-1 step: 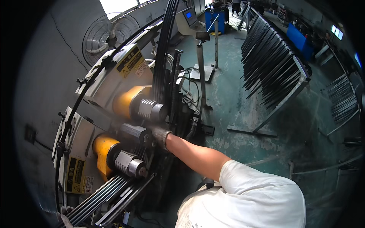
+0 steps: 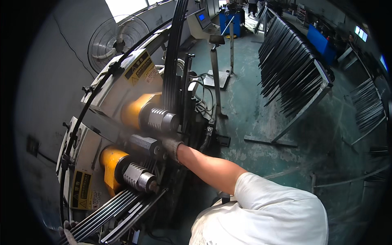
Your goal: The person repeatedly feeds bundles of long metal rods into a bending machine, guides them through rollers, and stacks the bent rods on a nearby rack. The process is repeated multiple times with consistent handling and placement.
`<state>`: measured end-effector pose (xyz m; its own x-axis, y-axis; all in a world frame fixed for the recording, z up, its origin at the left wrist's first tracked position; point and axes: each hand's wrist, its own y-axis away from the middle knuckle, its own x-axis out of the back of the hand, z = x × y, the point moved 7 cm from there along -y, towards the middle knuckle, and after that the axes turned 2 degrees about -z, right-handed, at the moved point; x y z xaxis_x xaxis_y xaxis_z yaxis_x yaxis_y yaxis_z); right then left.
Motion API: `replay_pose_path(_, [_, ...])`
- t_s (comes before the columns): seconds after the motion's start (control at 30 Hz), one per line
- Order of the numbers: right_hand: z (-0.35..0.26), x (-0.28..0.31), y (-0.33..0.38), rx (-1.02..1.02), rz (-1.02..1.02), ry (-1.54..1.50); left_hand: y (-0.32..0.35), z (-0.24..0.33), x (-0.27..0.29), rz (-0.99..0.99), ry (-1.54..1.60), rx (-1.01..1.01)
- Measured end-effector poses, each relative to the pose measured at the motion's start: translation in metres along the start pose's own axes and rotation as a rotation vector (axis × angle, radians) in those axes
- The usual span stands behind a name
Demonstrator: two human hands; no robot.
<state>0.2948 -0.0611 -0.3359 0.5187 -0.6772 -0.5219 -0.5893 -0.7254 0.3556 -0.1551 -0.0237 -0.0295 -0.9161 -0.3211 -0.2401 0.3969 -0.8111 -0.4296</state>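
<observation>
A machine with two orange-yellow housings and thick ribbed steel rollers stands at my left. A bundle of long metal rods runs beneath the lower roller toward the lower left. At its near end my gloved left hand shows only partly, fingers curled against the rods' left side. My right arm reaches across to the machine. The gloved right hand is beside a dark steel block between the two rollers; its fingers are hidden and blurred.
Dark rods rise upright behind the upper roller. A fan stands by the wall, and a control console with a screen is farther back. On the right, a rack carries many thin black rods. A thin post stands ahead.
Both hands keep their places at the machine. Only a slight shift of the view shows.
</observation>
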Motion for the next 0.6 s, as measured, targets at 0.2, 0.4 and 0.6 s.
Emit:
replay_pose_path(0.2, [-0.022, 0.021, -0.015, 0.411, 0.019, 0.199, -0.048, -0.005, -0.058, -0.246, -0.199, -0.003])
replay_pose_path(0.4, [-0.032, 0.014, -0.004, 0.438, 0.005, 0.197, -0.039, 0.019, -0.137, -0.445, -0.448, -0.218])
replay_pose_path(0.6, [-0.031, 0.01, 0.001, 0.342, -0.083, 0.145, -0.035, 0.02, -0.209, -0.737, -0.736, -0.615])
